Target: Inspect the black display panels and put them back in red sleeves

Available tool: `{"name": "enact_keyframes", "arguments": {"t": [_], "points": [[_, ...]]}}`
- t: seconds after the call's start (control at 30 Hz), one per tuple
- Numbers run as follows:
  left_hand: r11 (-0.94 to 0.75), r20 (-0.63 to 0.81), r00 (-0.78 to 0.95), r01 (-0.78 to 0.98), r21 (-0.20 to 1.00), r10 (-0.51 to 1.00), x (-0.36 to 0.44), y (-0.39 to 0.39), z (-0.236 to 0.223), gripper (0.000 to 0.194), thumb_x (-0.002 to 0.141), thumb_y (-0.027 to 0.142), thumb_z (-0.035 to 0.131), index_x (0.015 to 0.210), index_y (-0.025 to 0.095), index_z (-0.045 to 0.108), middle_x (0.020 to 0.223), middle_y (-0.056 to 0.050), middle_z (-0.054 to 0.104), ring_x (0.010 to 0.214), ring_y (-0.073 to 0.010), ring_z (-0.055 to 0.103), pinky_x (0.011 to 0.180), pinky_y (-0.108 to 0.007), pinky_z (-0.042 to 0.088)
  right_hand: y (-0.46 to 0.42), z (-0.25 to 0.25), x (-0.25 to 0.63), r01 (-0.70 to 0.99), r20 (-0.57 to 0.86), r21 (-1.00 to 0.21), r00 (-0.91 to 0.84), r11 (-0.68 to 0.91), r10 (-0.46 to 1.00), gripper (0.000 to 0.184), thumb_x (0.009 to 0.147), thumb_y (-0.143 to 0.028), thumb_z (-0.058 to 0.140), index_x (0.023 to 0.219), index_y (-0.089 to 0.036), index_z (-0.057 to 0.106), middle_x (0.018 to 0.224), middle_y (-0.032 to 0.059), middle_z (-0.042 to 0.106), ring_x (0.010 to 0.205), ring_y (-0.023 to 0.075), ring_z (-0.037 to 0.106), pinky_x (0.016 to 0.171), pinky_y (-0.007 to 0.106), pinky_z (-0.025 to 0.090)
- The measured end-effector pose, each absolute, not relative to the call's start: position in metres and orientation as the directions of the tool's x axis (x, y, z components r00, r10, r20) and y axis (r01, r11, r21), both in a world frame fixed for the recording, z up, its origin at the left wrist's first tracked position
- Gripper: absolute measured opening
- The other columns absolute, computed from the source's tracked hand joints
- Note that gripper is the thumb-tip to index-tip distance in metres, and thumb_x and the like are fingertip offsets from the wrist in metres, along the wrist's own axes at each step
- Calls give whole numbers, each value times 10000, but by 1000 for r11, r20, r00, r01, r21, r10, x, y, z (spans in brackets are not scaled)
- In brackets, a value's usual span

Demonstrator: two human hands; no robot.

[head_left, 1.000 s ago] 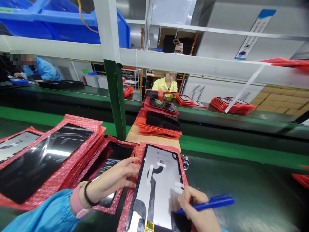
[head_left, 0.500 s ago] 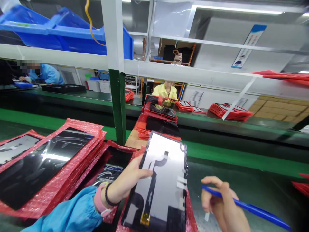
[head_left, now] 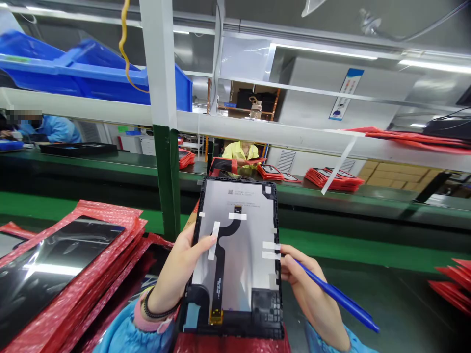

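Note:
I hold a tablet display panel [head_left: 243, 235] upright in front of me, its silver back facing me, with a black flex cable and white tape strips on it. My left hand [head_left: 180, 264] grips its left edge, thumb across the back. My right hand [head_left: 305, 289] holds a blue pen [head_left: 338, 299] and touches the panel's right edge near the tape strips. A red bubble-wrap sleeve [head_left: 228, 345] lies just below the panel.
Stacks of dark panels in red bubble wrap [head_left: 62, 274] lie at my left. A green and white post [head_left: 165, 147] stands ahead. Across the green conveyor [head_left: 349, 245], a person in yellow [head_left: 241, 152] works among more red stacks [head_left: 331, 179]. Blue bins [head_left: 84, 68] sit overhead.
The panel has been lifted off its red sleeve and raised upright before me. My right hand with the pen came back to the panel's right edge.

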State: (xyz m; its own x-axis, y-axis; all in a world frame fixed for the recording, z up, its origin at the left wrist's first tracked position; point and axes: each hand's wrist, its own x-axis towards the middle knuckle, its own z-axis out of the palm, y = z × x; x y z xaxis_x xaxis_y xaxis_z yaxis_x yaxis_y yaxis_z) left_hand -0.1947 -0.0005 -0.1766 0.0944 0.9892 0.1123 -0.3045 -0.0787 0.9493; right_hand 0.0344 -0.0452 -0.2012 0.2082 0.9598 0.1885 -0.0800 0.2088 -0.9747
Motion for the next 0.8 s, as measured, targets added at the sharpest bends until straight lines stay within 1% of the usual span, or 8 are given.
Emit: {"name": "enact_keyframes", "arguments": {"t": [0.07,0.13,0.27,0.33,0.5,0.57,0.63,0.8], "points": [[-101,131,93,-276,956,987,-195,1,-176,470,734,332,738,1177,195,660,1062,-62,741,1070,-289,647,750,-292,532,-40,-203,32,24,231,-972,275,233,933,338,718,-475,763,926,-209,737,885,76,718,733,220,633,616,305,517],[-116,142,87,-250,961,986,-194,2,-176,499,726,350,743,1191,189,656,1033,-64,746,1014,-285,665,733,-295,534,-36,-204,31,122,280,-959,305,254,910,268,723,-443,753,846,-205,725,792,55,676,670,199,576,569,289,476],[-110,128,75,-205,973,989,-194,3,-177,531,710,380,751,1189,173,655,971,-67,751,836,-249,690,673,-291,529,-26,-202,27,260,333,-929,272,265,903,274,731,-428,715,636,-208,583,548,-30,432,521,124,329,467,263,320],[-103,117,72,-182,978,991,-195,5,-178,535,713,394,749,1192,175,652,944,-61,749,751,-226,683,644,-289,524,-22,-201,25,286,315,-926,223,247,922,308,755,-428,684,613,-214,513,525,-54,323,526,115,247,466,262,264],[-95,112,101,-161,982,988,-196,11,-183,504,756,392,721,1219,213,636,992,-36,735,743,-184,652,653,-258,508,-19,-201,23,260,273,-939,160,226,949,386,754,-452,696,624,-232,407,528,-82,218,532,108,177,475,268,228],[-90,111,123,-162,983,986,-196,12,-184,490,770,391,710,1223,223,631,999,-25,731,692,-155,626,634,-242,491,-20,-202,25,254,262,-944,185,212,947,393,731,-471,714,624,-232,421,526,-81,220,527,109,178,466,267,227],[-95,116,129,-160,982,985,-195,13,-185,481,773,389,708,1219,225,632,996,-22,729,673,-146,614,633,-239,482,-20,-204,27,257,264,-944,217,206,940,358,746,-496,691,631,-223,489,535,-57,298,522,120,248,466,271,263],[-148,173,125,-186,971,977,-191,13,-186,385,770,325,714,1130,197,666,928,-22,715,890,-196,633,796,-248,481,-20,-206,30,335,323,-913,240,235,915,373,790,-505,637,574,-228,509,573,-14,422,547,152,394,490,268,359]]}}
